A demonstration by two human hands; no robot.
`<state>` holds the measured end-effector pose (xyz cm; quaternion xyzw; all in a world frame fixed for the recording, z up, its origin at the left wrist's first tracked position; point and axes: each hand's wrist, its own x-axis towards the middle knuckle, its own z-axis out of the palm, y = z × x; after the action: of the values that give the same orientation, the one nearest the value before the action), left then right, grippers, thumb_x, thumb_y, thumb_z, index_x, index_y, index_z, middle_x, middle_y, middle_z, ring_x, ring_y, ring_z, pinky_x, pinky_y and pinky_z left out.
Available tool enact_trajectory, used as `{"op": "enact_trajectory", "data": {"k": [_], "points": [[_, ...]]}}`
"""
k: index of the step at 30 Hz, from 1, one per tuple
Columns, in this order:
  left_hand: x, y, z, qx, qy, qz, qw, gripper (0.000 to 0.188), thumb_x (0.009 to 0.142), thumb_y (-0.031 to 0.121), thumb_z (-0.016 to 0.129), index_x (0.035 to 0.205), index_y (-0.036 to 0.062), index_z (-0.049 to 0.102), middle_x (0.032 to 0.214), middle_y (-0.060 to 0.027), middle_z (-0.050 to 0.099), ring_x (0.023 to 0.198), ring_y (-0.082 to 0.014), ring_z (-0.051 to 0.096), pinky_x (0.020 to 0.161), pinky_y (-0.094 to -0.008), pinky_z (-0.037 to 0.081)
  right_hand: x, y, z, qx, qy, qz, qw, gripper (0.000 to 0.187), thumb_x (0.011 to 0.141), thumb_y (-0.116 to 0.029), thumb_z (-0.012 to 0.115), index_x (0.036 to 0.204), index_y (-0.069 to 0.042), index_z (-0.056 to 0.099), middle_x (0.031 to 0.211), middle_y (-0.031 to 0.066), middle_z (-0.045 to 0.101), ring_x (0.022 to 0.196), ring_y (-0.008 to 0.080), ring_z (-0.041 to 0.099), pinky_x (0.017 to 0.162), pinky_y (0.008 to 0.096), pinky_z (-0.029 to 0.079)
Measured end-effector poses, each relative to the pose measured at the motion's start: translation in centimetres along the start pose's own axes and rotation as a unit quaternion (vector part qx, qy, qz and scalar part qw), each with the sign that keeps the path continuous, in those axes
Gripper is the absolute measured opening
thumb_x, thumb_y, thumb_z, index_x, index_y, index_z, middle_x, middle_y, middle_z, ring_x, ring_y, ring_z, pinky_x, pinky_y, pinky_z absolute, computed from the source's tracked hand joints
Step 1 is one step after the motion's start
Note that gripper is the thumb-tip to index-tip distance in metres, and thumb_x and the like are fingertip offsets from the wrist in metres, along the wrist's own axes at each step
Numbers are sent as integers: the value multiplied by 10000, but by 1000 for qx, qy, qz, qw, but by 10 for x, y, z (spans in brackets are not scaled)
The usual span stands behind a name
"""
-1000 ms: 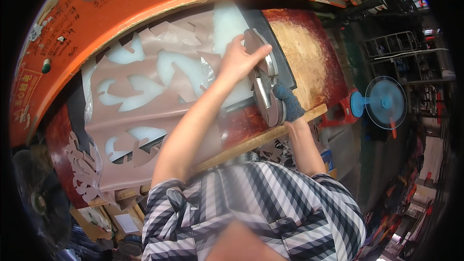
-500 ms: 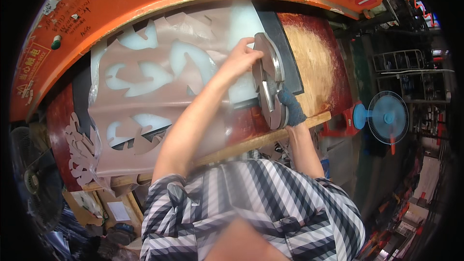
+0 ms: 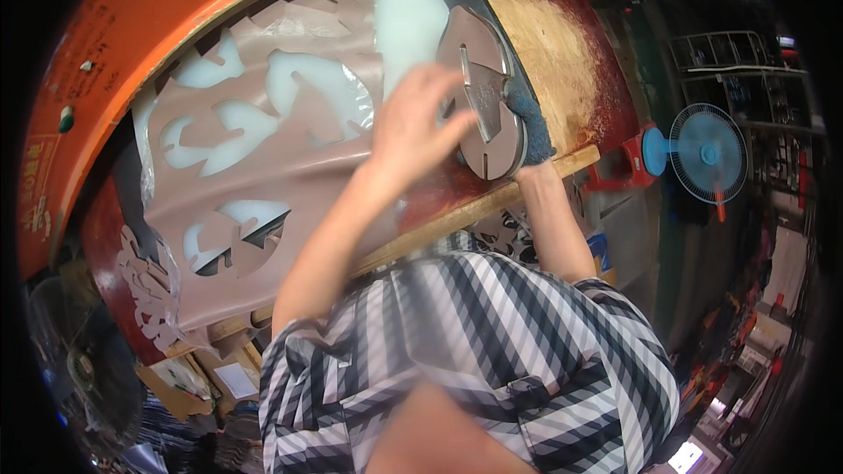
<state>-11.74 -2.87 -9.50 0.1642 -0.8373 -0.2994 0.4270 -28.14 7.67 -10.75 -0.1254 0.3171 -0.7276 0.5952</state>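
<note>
My right hand, in a blue-grey knitted glove, grips the right side of a steel cutting die. The die is long and curved, tilted up at the right end of the work surface, with flat brown cut pieces lodged inside its outline. My bare left hand is at the die's left side, slightly blurred, thumb and fingers apart with nothing in them. Left of it spreads a brown leather-like sheet with several curved cut-outs, through which a pale blue board shows.
An orange machine beam crosses the far side. Brown offcuts lie at the left end. A wooden strip edges the near side. To the right are a worn wooden board and a blue fan.
My left hand has let go of the die's upper end and drawn back left, its fingers spreading. My right hand still holds the die. The whole view has shifted, with the beam now higher.
</note>
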Motion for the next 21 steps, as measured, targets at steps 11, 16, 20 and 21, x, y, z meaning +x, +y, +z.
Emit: {"op": "enact_trajectory", "data": {"k": [11, 16, 20, 21], "points": [[-48, 31, 35, -6, -21, -6, 1000, 532, 633, 266, 829, 1079, 36, 652, 1049, -128, 588, 923, -295, 606, 754, -372, 517, 0, 3, -8, 6, 27, 5, 1000, 372, 957, -258, 516, 1211, 13, 548, 1136, 147, 624, 1007, 253, 631, 853, 353, 561], [-41, 22, 22, -16, -15, 6, 1000, 249, 726, 162, 754, 938, 51, 686, 946, -91, 629, 876, -276, 617, 726, -373, 511, 5, 4, -10, -32, 15, -16, 999, 380, 942, -267, 538, 1202, 9, 551, 1127, 147, 627, 1000, 244, 631, 840, 352, 563], [-39, 26, 4, -31, 35, -8, 999, 59, 820, 82, 653, 794, 30, 641, 889, -101, 603, 795, -231, 605, 684, -346, 508, 4, 0, 1, 38, -13, 15, 999, 416, 913, -269, 554, 1233, -4, 538, 1148, 154, 619, 1012, 253, 625, 858, 392, 554], [-38, 27, 0, -38, 89, -5, 995, 66, 841, 75, 646, 796, 31, 624, 895, -95, 597, 787, -211, 604, 670, -333, 507, 4, 2, 4, 47, -15, -5, 999, 502, 872, -304, 593, 1275, -15, 511, 1174, 163, 607, 1028, 275, 620, 876, 435, 542]]}}
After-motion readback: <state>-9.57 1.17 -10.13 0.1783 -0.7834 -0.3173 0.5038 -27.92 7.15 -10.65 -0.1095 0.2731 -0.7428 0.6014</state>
